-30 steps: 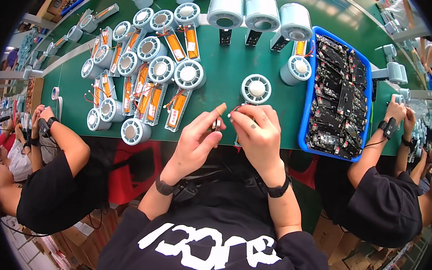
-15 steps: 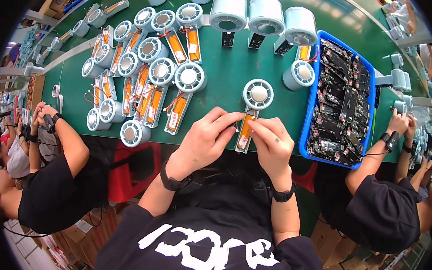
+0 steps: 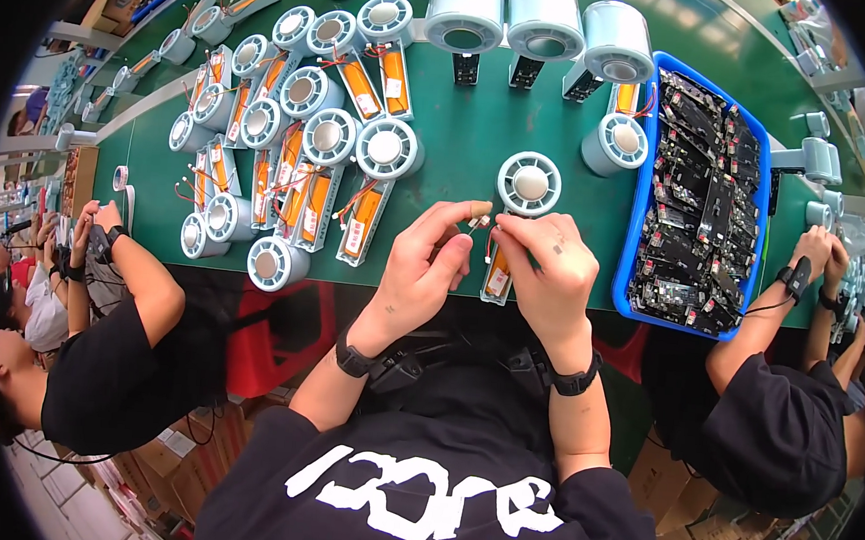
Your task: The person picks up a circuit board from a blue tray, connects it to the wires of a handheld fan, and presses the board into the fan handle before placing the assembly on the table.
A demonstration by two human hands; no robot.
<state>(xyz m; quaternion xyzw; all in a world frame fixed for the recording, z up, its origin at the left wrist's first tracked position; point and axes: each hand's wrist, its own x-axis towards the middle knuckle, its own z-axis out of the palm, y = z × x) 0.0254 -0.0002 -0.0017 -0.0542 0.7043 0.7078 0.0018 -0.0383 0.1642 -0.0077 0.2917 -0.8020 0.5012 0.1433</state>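
Observation:
In front of me on the green table lies a pale blue handheld fan body (image 3: pixel 530 184), its round grille end away from me. An orange battery (image 3: pixel 498 278) with a white label sits in its open handle, partly hidden by my hands. My left hand (image 3: pixel 422 269) is closed, thumb and forefinger pinching a small white wire connector (image 3: pixel 479 221) beside the handle. Over the handle, my right hand (image 3: pixel 556 264) is closed in a pinch at the thin red wires (image 3: pixel 491 246). Its fingertips partly cover what they grip.
Several similar fan bodies (image 3: pixel 386 148) with orange batteries lie to the left. Three larger fan bodies (image 3: pixel 545 19) stand at the back, another (image 3: pixel 615 144) at right. A blue tray (image 3: pixel 624 283) holds many black circuit boards (image 3: pixel 693 208). Co-workers' arms (image 3: pixel 142 270) are on both sides.
My left hand has brought the white connector up near the fan's round end. My right hand has moved slightly up to the wires. The whole view has shifted a little.

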